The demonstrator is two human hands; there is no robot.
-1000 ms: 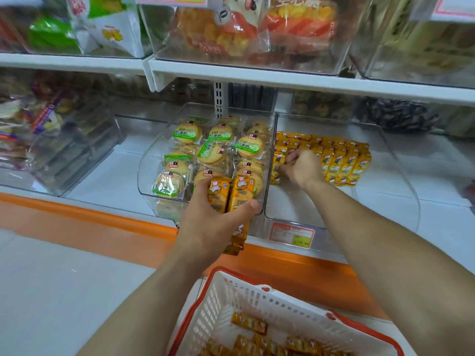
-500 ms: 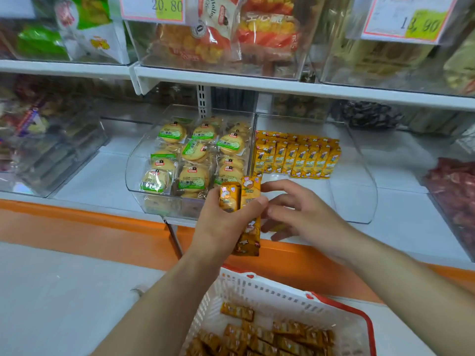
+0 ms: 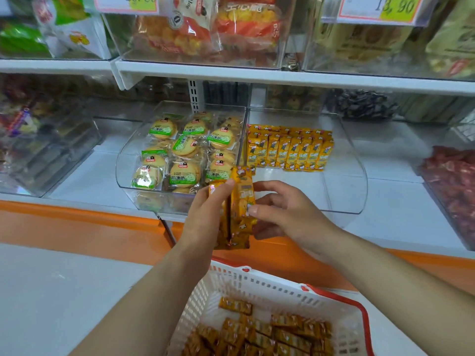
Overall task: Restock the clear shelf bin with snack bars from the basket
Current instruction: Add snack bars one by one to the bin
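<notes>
Snack bars (image 3: 243, 195): slim, yellow-orange wrappers.

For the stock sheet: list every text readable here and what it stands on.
"13,90": right price tag, upper shelf.
"20.80", top cropped: left price tag, upper shelf.
"乐吧": snack bars in the clear shelf bin.
Green labels on the round cookies: characters too blurred.
Held bars in the left hand, basket bars, upper bags: print unreadable.

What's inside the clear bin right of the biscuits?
The clear bin holds a row of yellow snack bars along its back; the held bars hide its front left corner.
</notes>
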